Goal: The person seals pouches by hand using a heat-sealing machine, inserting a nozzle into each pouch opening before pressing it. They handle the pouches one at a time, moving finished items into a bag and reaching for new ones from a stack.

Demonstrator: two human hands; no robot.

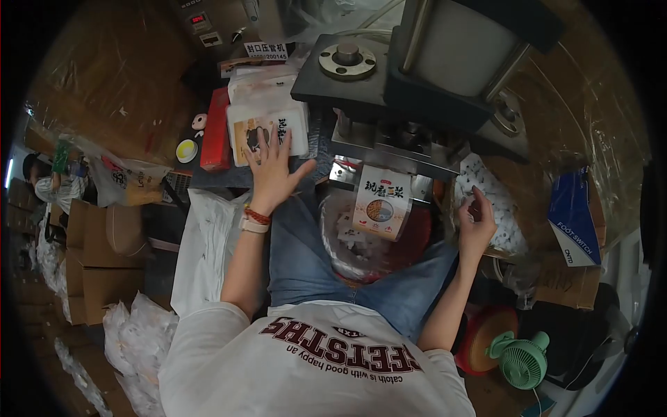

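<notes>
My left hand (276, 169) lies with fingers spread on the top of a stack of printed pouches (299, 132). Under the fingers, the top pouch shows an orange panel and black characters. At the right, my right hand (476, 226) has its thumb and fingers curled together beside a heap of small white and dark pieces (490, 194). Whether a piece sits between those fingertips is too small to make out. Between my hands, another printed pouch (382, 205) hangs at the front of the press machine (389, 142), apart from both hands.
Below the hanging pouch, a plastic-lined red tub (420, 240) sits between my knees. A red box (217, 132) stands left of the stack. A blue foot switch box (573, 219) and a green fan (521, 361) are at right. Another person (55, 184) is at far left.
</notes>
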